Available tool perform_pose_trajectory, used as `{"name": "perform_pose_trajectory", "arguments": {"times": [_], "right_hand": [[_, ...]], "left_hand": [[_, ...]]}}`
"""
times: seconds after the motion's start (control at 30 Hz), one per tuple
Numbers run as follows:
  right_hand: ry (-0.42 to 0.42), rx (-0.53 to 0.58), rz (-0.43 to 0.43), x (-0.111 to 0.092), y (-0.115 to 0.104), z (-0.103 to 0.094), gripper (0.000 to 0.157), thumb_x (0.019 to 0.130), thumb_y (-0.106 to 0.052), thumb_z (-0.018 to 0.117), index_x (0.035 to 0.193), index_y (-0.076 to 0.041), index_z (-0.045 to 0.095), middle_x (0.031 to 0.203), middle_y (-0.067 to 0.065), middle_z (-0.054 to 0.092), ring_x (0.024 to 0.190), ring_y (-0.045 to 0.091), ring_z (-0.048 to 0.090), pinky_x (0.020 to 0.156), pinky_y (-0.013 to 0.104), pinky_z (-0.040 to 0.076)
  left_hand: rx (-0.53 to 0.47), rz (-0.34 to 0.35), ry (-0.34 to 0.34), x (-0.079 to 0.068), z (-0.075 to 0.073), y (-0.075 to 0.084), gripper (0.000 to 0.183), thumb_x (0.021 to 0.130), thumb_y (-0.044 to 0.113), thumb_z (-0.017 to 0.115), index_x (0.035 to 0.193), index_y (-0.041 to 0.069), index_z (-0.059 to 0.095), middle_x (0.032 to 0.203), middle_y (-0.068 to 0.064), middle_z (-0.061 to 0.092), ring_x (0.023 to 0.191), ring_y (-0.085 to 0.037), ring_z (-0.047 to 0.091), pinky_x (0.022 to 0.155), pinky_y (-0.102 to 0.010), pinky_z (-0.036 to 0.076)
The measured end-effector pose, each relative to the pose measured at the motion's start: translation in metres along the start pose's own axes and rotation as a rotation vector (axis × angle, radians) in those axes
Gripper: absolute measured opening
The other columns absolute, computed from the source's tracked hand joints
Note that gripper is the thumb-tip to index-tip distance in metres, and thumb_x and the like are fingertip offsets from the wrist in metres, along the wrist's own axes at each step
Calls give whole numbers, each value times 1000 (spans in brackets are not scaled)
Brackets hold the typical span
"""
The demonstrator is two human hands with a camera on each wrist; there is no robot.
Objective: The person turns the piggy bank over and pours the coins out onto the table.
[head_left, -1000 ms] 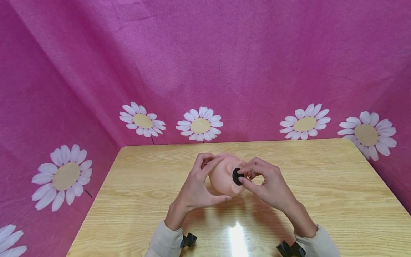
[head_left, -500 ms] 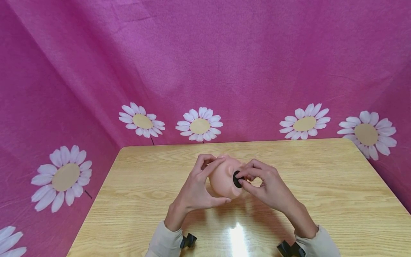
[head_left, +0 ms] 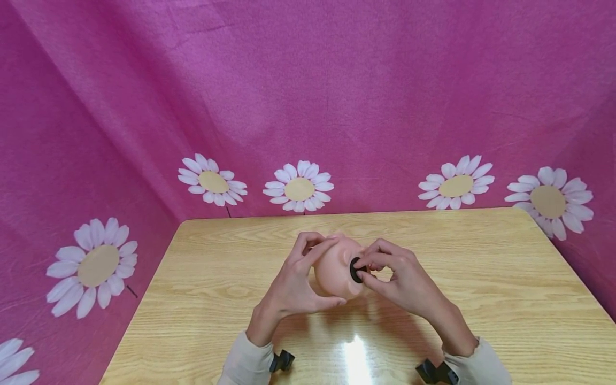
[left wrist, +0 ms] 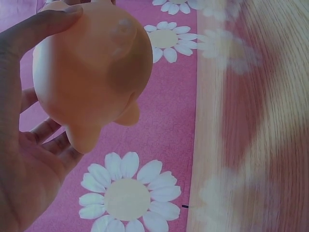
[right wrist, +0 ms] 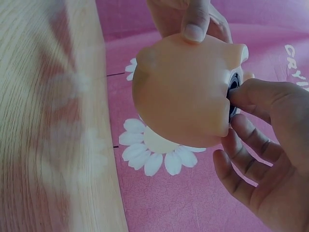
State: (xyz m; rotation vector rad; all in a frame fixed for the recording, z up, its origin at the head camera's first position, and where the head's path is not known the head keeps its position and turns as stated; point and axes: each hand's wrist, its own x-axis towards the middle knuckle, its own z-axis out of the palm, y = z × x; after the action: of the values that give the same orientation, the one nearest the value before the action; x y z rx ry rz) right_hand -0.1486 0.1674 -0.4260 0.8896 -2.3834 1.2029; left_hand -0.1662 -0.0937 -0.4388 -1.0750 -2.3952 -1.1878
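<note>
Daisy backdrop [head_left: 337,96]: magenta cloth printed with white flowers, hanging behind and to the left of the wood-grain table [head_left: 491,278].
Pink figurine [head_left: 332,270]: round and stubby-footed, possibly an animal-shaped coin bank. It is lifted above the table between the two hands, turned so that its feet [left wrist: 86,137] point toward the right hand.
Black plug [head_left: 354,271]: a dark disc at the footed end, lying among the feet. The right wrist view shows its ringed edge at the opening; how deep it sits is hidden by the fingers.
Right hand [head_left: 406,275]: a narrow pinch, thumb and forefinger on the plug, the other fingers bent loosely.
Left hand [head_left: 294,283]: a wide hold, fingers over the far side and thumb along the near side, steadying the figurine.
Change at the plug: over the last second figurine and plug have sunk slightly in the head view, both grips unaltered. I judge that work on the plug is still under way; it is not out, and which way it is being worked cannot be told.
Outer edge: beige sleeves [head_left: 247,359], a black wrist device [head_left: 283,361] at each cuff, and a bright glare [head_left: 356,361] on the tabletop nearest the person.
</note>
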Motion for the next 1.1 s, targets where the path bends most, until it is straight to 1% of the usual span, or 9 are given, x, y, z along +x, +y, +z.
{"name": "perform_pose_trajectory", "arguments": {"times": [0.17, 0.4, 0.5, 0.6, 0.77, 1.0, 1.1], "right_hand": [[21, -7, -15, 0, 2, 2, 27, 85, 0, 87, 98, -23, 82, 101, -11, 73, 84, 6, 64, 72, 22, 58], [49, -8, -33, 0, 6, 3, 27, 82, 3, 88, 96, -20, 82, 99, -7, 73, 80, 9, 62, 71, 15, 51], [46, 0, -16, -1, 9, 4, 26, 83, 2, 88, 96, -21, 83, 95, -9, 72, 79, 8, 61, 69, 15, 50], [41, 19, -1, -1, 10, 4, 26, 84, 1, 87, 96, -22, 82, 90, -10, 70, 79, 11, 60, 66, 18, 50], [48, 44, -15, 0, 13, 6, 26, 85, 0, 87, 97, -21, 82, 86, -10, 69, 78, 16, 61, 66, 17, 48], [42, 84, -8, 0, 15, 7, 25, 86, -1, 87, 99, -22, 82, 88, -8, 71, 78, 12, 62, 66, 18, 50], [27, 103, 7, 0, 16, 8, 24, 87, -2, 87, 99, -23, 82, 89, -8, 71, 78, 11, 63, 67, 19, 52]], "left_hand": [[5, -2, -1, 0, 0, 1, 114, 62, 32, 105, 161, 22, 50, 144, -8, 46, 129, -22, 57, 107, -41, 59], [62, 9, 6, -1, 0, 1, 114, 61, 34, 105, 161, 22, 50, 145, -8, 46, 129, -22, 57, 104, -40, 60], [88, 6, 6, -1, 0, 1, 114, 62, 37, 104, 160, 22, 50, 145, -8, 46, 128, -21, 56, 101, -38, 61], [95, 1, 10, 0, -1, 2, 113, 62, 37, 104, 160, 23, 51, 145, -8, 46, 128, -21, 55, 98, -38, 62], [84, -5, 13, 0, -1, 2, 113, 61, 36, 104, 159, 22, 51, 144, -8, 45, 128, -22, 56, 97, -37, 63], [82, -5, 7, 0, -1, 2, 113, 62, 36, 105, 160, 23, 51, 144, -8, 45, 126, -22, 55, 90, -34, 64], [89, 2, 8, 0, -1, 2, 113, 61, 36, 105, 159, 21, 51, 143, -8, 46, 126, -22, 55, 91, -34, 64]]}}
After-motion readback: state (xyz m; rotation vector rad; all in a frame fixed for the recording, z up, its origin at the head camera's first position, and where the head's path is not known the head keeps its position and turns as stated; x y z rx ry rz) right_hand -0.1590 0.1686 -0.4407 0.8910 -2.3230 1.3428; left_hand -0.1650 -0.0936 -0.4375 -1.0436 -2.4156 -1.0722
